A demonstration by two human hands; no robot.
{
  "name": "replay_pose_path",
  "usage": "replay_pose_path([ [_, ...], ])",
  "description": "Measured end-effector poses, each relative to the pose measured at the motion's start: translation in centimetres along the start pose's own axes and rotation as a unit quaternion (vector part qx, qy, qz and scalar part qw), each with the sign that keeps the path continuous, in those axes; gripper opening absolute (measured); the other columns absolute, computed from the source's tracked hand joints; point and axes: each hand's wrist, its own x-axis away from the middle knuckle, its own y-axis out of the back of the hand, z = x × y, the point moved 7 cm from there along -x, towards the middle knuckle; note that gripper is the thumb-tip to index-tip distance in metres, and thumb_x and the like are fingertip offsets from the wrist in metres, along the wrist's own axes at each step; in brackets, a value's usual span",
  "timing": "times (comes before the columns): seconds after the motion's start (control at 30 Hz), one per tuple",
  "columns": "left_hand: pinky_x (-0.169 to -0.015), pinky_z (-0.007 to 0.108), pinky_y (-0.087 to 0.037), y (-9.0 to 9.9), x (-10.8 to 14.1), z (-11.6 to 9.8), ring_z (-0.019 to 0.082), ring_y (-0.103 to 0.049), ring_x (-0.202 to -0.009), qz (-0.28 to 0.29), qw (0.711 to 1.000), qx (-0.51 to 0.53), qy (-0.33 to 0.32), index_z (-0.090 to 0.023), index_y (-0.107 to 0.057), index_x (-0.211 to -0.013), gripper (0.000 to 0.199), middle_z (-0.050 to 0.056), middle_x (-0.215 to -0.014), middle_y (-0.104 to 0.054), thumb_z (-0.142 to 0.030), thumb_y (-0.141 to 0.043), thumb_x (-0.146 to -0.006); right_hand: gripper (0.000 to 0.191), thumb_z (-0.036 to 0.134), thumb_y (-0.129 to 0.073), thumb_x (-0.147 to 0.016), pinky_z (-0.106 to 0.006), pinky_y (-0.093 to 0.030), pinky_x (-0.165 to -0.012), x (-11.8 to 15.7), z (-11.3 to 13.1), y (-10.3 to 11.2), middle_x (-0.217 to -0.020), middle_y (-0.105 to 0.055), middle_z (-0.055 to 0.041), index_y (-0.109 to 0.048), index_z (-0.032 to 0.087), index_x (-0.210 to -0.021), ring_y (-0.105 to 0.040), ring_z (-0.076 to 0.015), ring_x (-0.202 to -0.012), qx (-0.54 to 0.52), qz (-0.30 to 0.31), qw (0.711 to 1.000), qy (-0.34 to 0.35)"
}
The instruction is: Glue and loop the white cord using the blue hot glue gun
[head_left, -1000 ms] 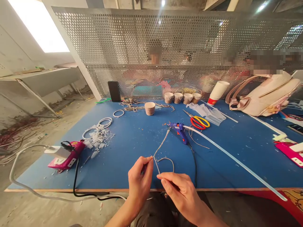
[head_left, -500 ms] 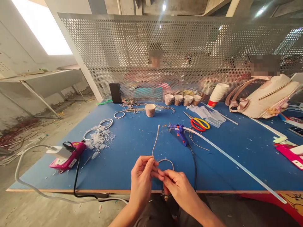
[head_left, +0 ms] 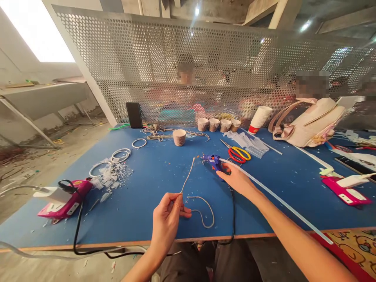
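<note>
My left hand (head_left: 168, 213) is closed in a pinch on a thin twisted cord (head_left: 188, 175). One end of the cord points up and away over the blue table; the rest leaves by my lower fingers and curls on the tabletop. My right hand (head_left: 237, 180) has its fingers around the handle of a blue hot glue gun (head_left: 212, 159), which lies on the table with its nozzle to the left. A long clear glue stick (head_left: 279, 200) sticks out of its back. Beyond the cord, a small cord-wrapped cup (head_left: 179, 138) stands upright.
Scissors (head_left: 237, 152) with red and yellow handles lie beyond the glue gun, near clear glue sticks (head_left: 248, 143). Several wrapped cups (head_left: 214, 124), stacked paper cups (head_left: 260, 119) and a backpack (head_left: 311, 121) line the perforated screen. White rings (head_left: 121, 155), scraps and a pink power strip (head_left: 67, 203) sit left.
My right hand has left the cord beside my left hand and moved right and forward onto the glue gun. My left hand keeps the cord. The view has shifted slightly right.
</note>
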Motion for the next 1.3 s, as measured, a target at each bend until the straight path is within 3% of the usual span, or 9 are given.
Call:
replay_pose_path([
  [0.2,-0.047,0.029,-0.056,-0.3,-0.1,0.2,0.018,-0.064,-0.045,0.009,0.999,-0.031,0.003,-0.019,-0.058,-0.07,0.025,-0.002,-0.05,-0.061,-0.043,-0.064,-0.075,0.014,0.032,-0.06,-0.072,-0.028,-0.042,-0.06,-3.2,0.5,-2.9,-0.061,-0.062,-0.0015,-0.063,0.019,-0.07,-0.058,-0.0189,-0.061,-0.003,0.054,0.999,0.0],
  [0.3,-0.049,0.028,-0.057,-0.2,-0.1,0.7,0.017,-0.065,-0.048,0.011,0.999,-0.046,0.014,-0.019,-0.057,-0.069,0.024,-0.003,-0.051,-0.061,-0.041,-0.061,-0.077,0.014,0.029,-0.055,-0.074,-0.029,-0.044,-0.063,-3.4,0.6,-3.3,-0.062,-0.064,-0.003,-0.064,0.019,-0.071,-0.061,-0.0212,-0.067,-0.017,0.06,0.998,-0.02],
  [0.47,-0.049,0.026,-0.056,-0.1,-0.3,1.0,0.016,-0.065,-0.047,0.012,0.996,-0.082,0.027,-0.019,-0.057,-0.072,0.022,-0.002,-0.051,-0.062,-0.039,-0.057,-0.08,0.028,0.037,-0.048,-0.079,-0.029,-0.049,-0.07,-0.2,1.8,-1.7,-0.082,-0.071,-0.0037,-0.067,0.02,-0.09,-0.066,-0.0201,-0.075,-0.091,0.103,0.99,-0.022],
  [0.57,-0.049,0.025,-0.055,-0.1,-0.6,0.8,0.016,-0.065,-0.046,0.012,0.994,-0.107,0.012,-0.019,-0.057,-0.073,0.021,-0.002,-0.052,-0.062,-0.038,-0.055,-0.081,0.032,0.048,-0.049,-0.081,-0.029,-0.049,-0.067,3.3,2.6,-1.1,-0.063,-0.065,-0.0016,-0.065,0.02,-0.076,-0.064,-0.0194,-0.066,-0.166,0.173,0.971,-0.015],
  [0.63,-0.049,0.025,-0.055,-0.2,-0.8,0.5,0.016,-0.065,-0.047,0.012,0.993,-0.118,-0.003,-0.019,-0.057,-0.073,0.02,-0.003,-0.052,-0.062,-0.037,-0.055,-0.082,0.036,0.054,-0.051,-0.08,-0.028,-0.048,-0.058,5.4,2.3,-0.6,-0.057,-0.061,-0.0002,-0.063,0.021,-0.071,-0.061,-0.0183,-0.058,-0.16,0.166,0.972,-0.037],
  [0.73,-0.05,0.026,-0.056,-0.7,-1.0,0.2,0.016,-0.066,-0.048,0.012,0.992,-0.126,-0.017,-0.02,-0.057,-0.074,0.018,-0.003,-0.052,-0.063,-0.035,-0.054,-0.082,0.036,0.057,-0.055,-0.076,-0.027,-0.049,-0.058,7.4,2.3,-0.4,-0.066,-0.065,-0.0018,-0.065,0.023,-0.069,-0.063,-0.0194,-0.065,-0.144,0.138,0.978,-0.055],
  [0.87,-0.048,0.026,-0.056,-1.4,-0.8,-0.1,0.017,-0.065,-0.045,0.011,0.991,-0.133,-0.024,-0.02,-0.056,-0.072,0.017,-0.002,-0.052,-0.064,-0.035,-0.055,-0.08,0.032,0.053,-0.053,-0.077,-0.026,-0.051,-0.066,7.8,4.0,-0.5,-0.069,-0.066,-0.0013,-0.065,0.025,-0.068,-0.064,-0.0207,-0.078,-0.13,0.149,0.98,0.006],
  [1.07,-0.048,0.026,-0.055,-1.6,-0.4,0.3,0.017,-0.065,-0.045,0.001,0.99,-0.137,-0.025,-0.02,-0.055,-0.07,0.016,-0.002,-0.05,-0.063,-0.034,-0.056,-0.079,0.033,0.048,-0.046,-0.083,-0.025,-0.047,-0.056,7.1,5.7,-0.5,-0.059,-0.063,0.0006,-0.062,0.025,-0.066,-0.062,-0.0177,-0.061,-0.102,0.176,0.975,0.09],
  [1.3,-0.047,0.025,-0.055,-1.9,-0.5,0.1,0.017,-0.065,-0.046,0.002,0.992,-0.125,-0.016,-0.02,-0.055,-0.069,0.016,-0.002,-0.05,-0.062,-0.034,-0.058,-0.077,0.028,0.047,-0.053,-0.08,-0.023,-0.05,-0.065,7.5,5.0,-0.3,-0.068,-0.067,0.0007,-0.063,0.025,-0.065,-0.065,-0.0188,-0.075,-0.096,0.15,0.984,0.032],
])
